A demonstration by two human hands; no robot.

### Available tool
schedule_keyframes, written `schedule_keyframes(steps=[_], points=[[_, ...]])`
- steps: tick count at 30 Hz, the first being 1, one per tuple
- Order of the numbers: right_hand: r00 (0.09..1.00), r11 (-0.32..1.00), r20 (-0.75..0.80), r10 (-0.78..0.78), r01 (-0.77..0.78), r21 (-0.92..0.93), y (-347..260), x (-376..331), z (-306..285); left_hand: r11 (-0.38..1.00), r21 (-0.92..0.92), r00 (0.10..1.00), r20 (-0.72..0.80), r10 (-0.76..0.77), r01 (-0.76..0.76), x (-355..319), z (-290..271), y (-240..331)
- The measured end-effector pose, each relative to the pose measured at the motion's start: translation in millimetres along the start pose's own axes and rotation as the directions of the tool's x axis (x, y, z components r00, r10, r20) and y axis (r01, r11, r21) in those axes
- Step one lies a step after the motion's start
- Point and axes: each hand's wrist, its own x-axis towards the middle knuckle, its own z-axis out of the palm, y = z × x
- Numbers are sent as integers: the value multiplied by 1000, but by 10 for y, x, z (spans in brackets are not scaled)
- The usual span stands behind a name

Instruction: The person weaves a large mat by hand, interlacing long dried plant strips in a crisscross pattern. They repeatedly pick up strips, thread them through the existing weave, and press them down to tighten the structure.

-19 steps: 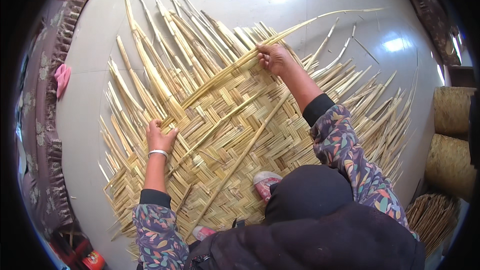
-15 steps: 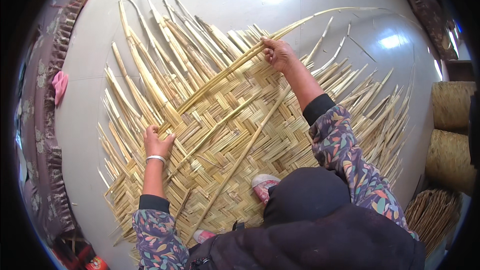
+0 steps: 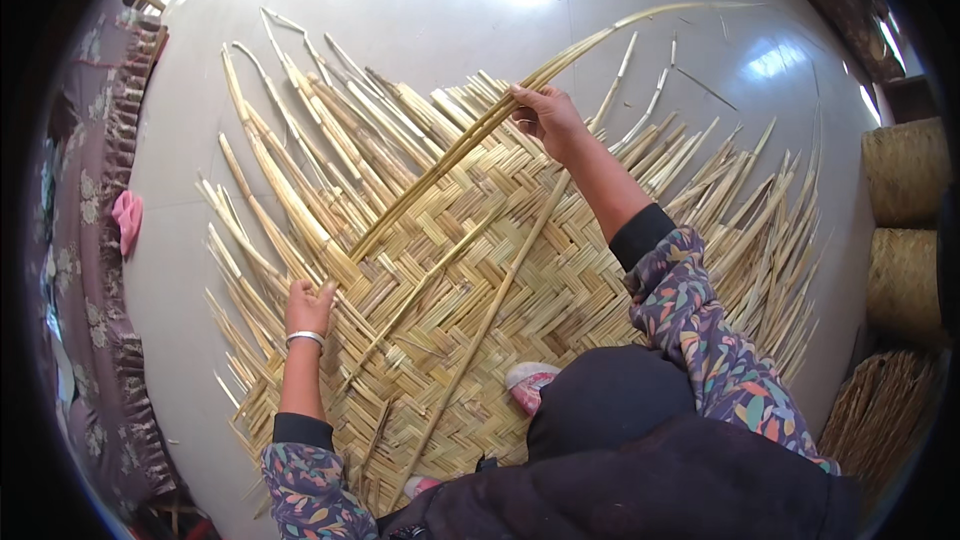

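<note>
A herringbone mat of split pale-yellow reeds is spread on the floor, its loose strip ends fanning out at the far and side edges. My right hand pinches a bundle of long reed strips at the far edge. The bundle slants down to the left across the weave, and its thin tail arches away to the right. Among the strips at the left edge, my left hand has its fingers curled and its thumb a little apart; what it grips is hidden. One long reed rod lies over the woven part.
My shoe rests on the mat beside my dark-clothed knee. Woven rolls and a brown bundle of stalks stand at the right. A frilled cover hangs at the left, near a pink cloth.
The view has shifted slightly. My right hand has drawn the reed bundle a little to the left and nearer. My left hand remains at the left edge, its fingers curled more.
</note>
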Motion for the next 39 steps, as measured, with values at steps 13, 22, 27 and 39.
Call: schedule_keyframes(steps=[13, 22, 27, 39], points=[[910, 917, 173, -378, 394, -67, -611, -871, 148, 653, -684, 766, 213, 606, -326, -67, -134, 3061], [913, 921, 143, -381, 388, -25, -530, -748, 48, 683, -652, 778, 222, 588, -330, -114, 14, 3101], [835, 811, 43, -548, 543, -217, -546, -796, 212, 801, -406, 858, 73, 508, -440, -215, 0, 3227], [942, 943, 74, -328, 321, 92, -604, -858, 233, 652, -714, 831, 183, 526, -256, -57, -34, 3093]])
